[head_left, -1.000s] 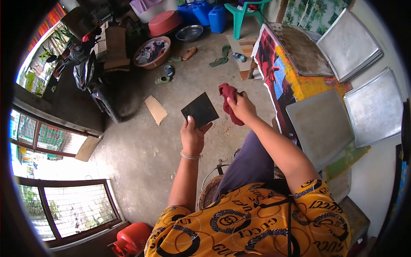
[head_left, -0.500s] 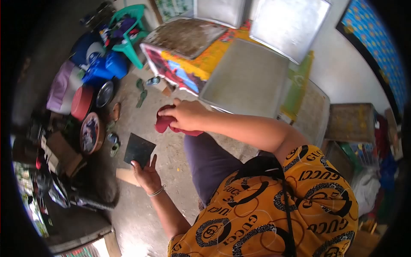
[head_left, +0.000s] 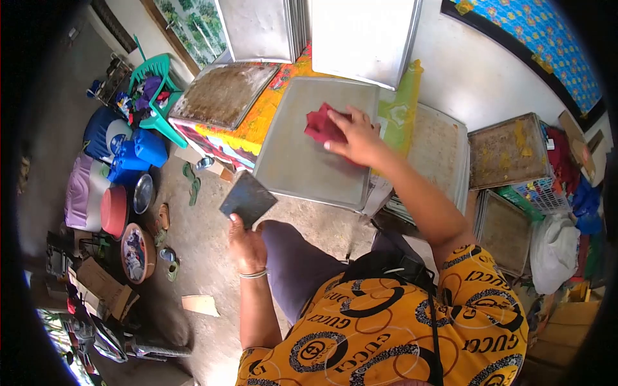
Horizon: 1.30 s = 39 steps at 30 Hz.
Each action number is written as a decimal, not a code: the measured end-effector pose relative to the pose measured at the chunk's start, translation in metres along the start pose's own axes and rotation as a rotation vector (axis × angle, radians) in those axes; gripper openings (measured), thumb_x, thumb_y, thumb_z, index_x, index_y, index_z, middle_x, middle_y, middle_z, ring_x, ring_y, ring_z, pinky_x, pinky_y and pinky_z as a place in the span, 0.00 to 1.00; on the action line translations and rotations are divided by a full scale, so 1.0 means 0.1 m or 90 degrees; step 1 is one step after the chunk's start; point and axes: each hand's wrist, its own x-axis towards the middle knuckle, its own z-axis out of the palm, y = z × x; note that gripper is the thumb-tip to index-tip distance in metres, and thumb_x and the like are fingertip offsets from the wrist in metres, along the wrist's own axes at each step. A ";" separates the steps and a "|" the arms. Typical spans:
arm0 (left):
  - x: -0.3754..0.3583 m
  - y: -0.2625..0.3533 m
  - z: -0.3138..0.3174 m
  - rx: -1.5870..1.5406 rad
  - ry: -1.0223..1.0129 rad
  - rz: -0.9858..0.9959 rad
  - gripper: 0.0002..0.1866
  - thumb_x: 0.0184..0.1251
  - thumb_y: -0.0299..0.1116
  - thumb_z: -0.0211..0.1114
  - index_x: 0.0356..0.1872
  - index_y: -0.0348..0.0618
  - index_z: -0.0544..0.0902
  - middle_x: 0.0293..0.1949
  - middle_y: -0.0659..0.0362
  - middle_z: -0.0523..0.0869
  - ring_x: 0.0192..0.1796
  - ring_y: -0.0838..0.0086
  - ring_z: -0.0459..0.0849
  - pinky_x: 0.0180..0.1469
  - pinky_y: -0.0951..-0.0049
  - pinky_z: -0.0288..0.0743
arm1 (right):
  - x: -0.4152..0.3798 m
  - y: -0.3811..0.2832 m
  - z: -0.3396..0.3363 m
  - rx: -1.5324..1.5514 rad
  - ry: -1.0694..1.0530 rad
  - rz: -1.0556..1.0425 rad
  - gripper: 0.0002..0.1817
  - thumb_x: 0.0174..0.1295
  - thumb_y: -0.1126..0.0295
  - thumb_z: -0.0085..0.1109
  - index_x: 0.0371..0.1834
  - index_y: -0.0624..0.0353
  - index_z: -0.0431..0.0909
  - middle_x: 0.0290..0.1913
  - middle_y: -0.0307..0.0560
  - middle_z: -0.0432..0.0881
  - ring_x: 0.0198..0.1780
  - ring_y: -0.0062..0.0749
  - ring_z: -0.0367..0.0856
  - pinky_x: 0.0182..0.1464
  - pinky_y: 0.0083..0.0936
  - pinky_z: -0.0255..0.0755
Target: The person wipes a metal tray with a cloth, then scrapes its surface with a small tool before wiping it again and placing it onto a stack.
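Observation:
My right hand (head_left: 356,136) holds a dark red cloth (head_left: 325,123) against the upper right part of a flat grey metal tray (head_left: 309,164). The tray lies on a table with a yellow and red printed cover (head_left: 259,133). My left hand (head_left: 246,246) grips a thin dark square plate (head_left: 248,200) by its lower edge, thumb on top. That plate is held up off the tray's lower left corner, above the floor. Its fingers underneath are mostly hidden.
A brown-stained tray (head_left: 222,93) lies left of the grey one, with bright metal trays (head_left: 364,38) upright behind. More stained trays (head_left: 438,151) stand at right. A green chair (head_left: 158,96), blue jugs (head_left: 150,148), basins (head_left: 114,209) and a motorbike (head_left: 106,338) are at left.
My right hand has moved right with the cloth, from beside the table onto the grey tray. My left hand has brought the dark plate up and right, nearer the tray.

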 end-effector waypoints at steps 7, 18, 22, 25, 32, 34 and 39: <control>-0.14 -0.47 0.78 -0.008 -0.112 -0.181 0.25 0.71 0.51 0.51 0.62 0.48 0.68 0.62 0.60 0.72 0.65 0.65 0.67 0.65 0.45 0.50 | -0.53 0.08 0.00 0.913 -0.535 0.164 0.23 0.62 0.57 0.60 0.56 0.59 0.74 0.44 0.42 0.81 0.44 0.25 0.77 0.45 0.27 0.72; -0.21 -0.73 1.03 0.051 -0.205 -0.249 0.29 0.69 0.51 0.55 0.65 0.47 0.65 0.57 0.57 0.75 0.57 0.66 0.72 0.57 0.58 0.62 | -0.79 0.49 0.00 0.901 -0.403 0.325 0.15 0.59 0.60 0.64 0.41 0.60 0.81 0.31 0.37 0.78 0.29 0.21 0.74 0.33 0.18 0.70; -0.22 -0.55 0.73 0.239 -0.193 -0.093 0.35 0.70 0.49 0.56 0.71 0.44 0.57 0.56 0.50 0.74 0.54 0.66 0.73 0.56 0.64 0.66 | -0.69 0.93 0.07 0.907 -0.188 0.508 0.12 0.56 0.63 0.66 0.38 0.59 0.81 0.27 0.35 0.76 0.26 0.19 0.72 0.30 0.19 0.68; -0.06 -0.53 -0.15 0.643 -0.103 0.227 0.37 0.68 0.49 0.57 0.71 0.40 0.55 0.63 0.43 0.67 0.62 0.55 0.68 0.64 0.59 0.61 | -0.53 1.59 0.22 0.832 0.006 0.619 0.10 0.57 0.65 0.64 0.37 0.59 0.81 0.26 0.34 0.76 0.23 0.20 0.71 0.26 0.19 0.66; -0.98 -0.61 -1.78 0.695 -0.217 -0.326 0.48 0.64 0.56 0.58 0.72 0.37 0.42 0.71 0.36 0.50 0.74 0.46 0.49 0.73 0.57 0.45 | -0.25 2.30 0.66 0.720 0.058 0.757 0.08 0.60 0.65 0.60 0.38 0.56 0.79 0.28 0.35 0.78 0.27 0.20 0.74 0.27 0.21 0.68; -1.17 -0.19 -1.67 0.806 -0.392 -0.577 0.47 0.64 0.56 0.58 0.72 0.36 0.46 0.71 0.37 0.50 0.73 0.44 0.50 0.73 0.56 0.45 | -0.20 2.46 0.81 0.546 0.085 0.681 0.11 0.60 0.67 0.59 0.43 0.59 0.79 0.30 0.37 0.80 0.29 0.22 0.76 0.30 0.22 0.70; -1.09 0.89 -0.85 1.053 -0.094 0.002 0.29 0.67 0.42 0.56 0.65 0.37 0.65 0.62 0.44 0.72 0.65 0.49 0.68 0.70 0.58 0.56 | -0.21 2.23 0.72 0.426 0.166 0.491 0.19 0.60 0.66 0.57 0.53 0.63 0.78 0.41 0.52 0.84 0.38 0.31 0.83 0.43 0.24 0.74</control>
